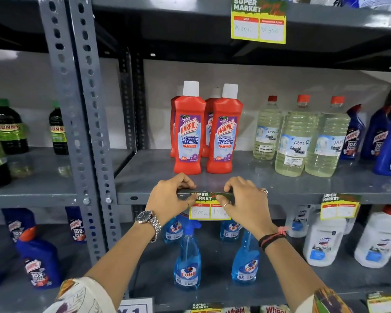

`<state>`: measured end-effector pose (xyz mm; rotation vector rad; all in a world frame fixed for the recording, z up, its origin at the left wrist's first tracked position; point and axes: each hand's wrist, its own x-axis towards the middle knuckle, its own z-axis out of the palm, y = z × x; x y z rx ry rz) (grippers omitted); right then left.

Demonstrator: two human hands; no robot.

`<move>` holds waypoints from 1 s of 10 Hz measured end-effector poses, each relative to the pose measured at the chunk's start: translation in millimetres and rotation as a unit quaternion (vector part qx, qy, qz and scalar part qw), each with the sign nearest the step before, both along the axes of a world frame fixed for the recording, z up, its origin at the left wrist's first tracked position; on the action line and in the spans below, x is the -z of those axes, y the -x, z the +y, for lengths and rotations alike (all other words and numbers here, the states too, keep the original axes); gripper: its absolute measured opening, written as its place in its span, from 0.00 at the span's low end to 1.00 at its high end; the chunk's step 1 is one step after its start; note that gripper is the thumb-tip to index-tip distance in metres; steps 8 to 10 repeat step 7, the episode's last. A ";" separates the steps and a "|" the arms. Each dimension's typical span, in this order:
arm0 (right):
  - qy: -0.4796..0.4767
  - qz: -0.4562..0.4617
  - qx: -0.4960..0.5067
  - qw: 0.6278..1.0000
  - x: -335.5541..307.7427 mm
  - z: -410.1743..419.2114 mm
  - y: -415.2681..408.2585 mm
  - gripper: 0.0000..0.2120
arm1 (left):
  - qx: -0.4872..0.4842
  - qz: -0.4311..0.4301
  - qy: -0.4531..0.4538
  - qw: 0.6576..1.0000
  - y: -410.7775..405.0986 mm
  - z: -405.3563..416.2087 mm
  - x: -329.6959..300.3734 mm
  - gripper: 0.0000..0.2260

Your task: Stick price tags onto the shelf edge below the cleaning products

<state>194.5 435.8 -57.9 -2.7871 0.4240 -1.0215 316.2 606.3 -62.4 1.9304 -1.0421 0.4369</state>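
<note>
A green and yellow price tag (pixel 207 207) lies against the grey shelf edge (pixel 291 196), right below the red Harpic bathroom cleaner bottles (pixel 190 132). My left hand (pixel 167 197) pinches the tag's top left corner against the edge. My right hand (pixel 244 197) presses its top right corner, with the fingers covering part of the tag. Two more tags are stuck on: one (pixel 339 206) further right on the same edge, one (pixel 259 21) on the shelf edge above.
Clear liquid bleach bottles (pixel 291 136) and blue Harpic bottles (pixel 389 143) stand to the right of the red ones. Blue Colin spray bottles (pixel 187 263) and white jugs (pixel 323 242) fill the shelf below. A slotted grey upright (pixel 81 123) divides the racks; dark bottles (pixel 9 129) stand left.
</note>
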 end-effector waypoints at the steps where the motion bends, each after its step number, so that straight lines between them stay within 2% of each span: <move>1: -0.004 -0.019 0.034 0.999 2.6 7.0 -8.6 0.20 | -0.032 -0.021 0.020 0.999 3.2 -3.2 -0.2 0.09; 2: -0.020 -0.033 0.044 0.998 2.6 9.3 -12.2 0.20 | -0.047 -0.023 0.024 0.998 4.6 -5.5 0.4 0.09; 3: -0.064 -0.069 0.008 0.996 2.5 3.1 -8.3 0.14 | -0.032 -0.023 0.007 0.999 2.0 -3.7 0.2 0.08; 4: -0.107 -0.067 -0.016 0.992 1.8 -7.9 -2.4 0.10 | -0.011 -0.013 -0.013 1.000 0.0 -1.4 -1.4 0.11; 5: -0.125 -0.039 -0.032 0.991 0.6 -15.1 1.9 0.10 | 0.013 0.004 -0.026 1.000 -2.2 1.4 -2.4 0.16; 6: -0.148 -0.012 -0.067 0.987 -1.5 -25.5 7.9 0.13 | 0.051 0.024 -0.053 0.997 -3.0 7.4 -4.6 0.16; 7: -0.166 0.017 -0.101 0.981 -13.2 -29.1 16.5 0.13 | 0.095 0.069 -0.068 0.991 -1.9 14.9 -15.1 0.08; 10: -0.166 0.017 -0.101 0.981 -13.2 -29.1 16.5 0.13 | 0.095 0.069 -0.068 0.991 -1.9 14.9 -15.1 0.08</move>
